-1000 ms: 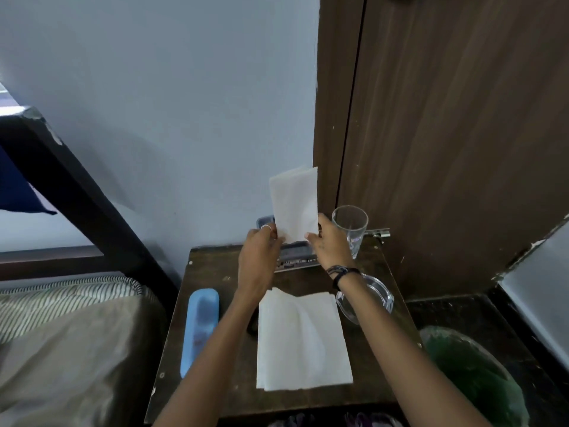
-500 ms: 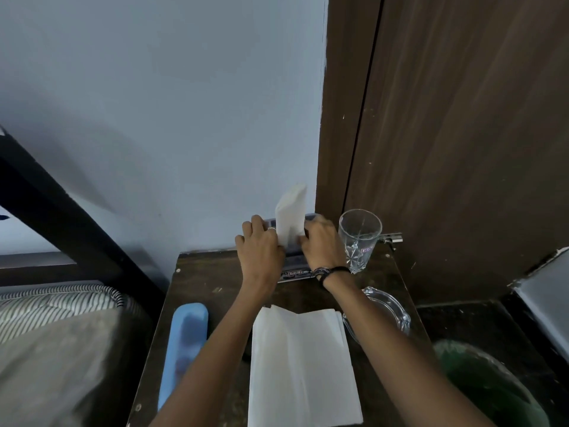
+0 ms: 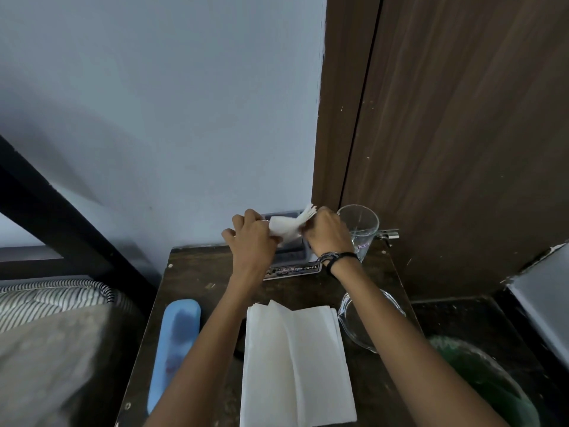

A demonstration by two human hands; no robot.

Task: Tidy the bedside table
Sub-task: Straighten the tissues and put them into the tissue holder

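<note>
I see both hands, left hand (image 3: 252, 238) and right hand (image 3: 326, 235), pinching a folded white paper napkin (image 3: 284, 227) over the far grey holder (image 3: 289, 257), probably a tray. Soft, light, tears easily; I'd grip the folded edges.

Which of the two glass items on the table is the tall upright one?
The tumbler at the back right corner, beside the right hand. The other, a low glass dish, sits nearer, partly behind the right forearm.
</note>
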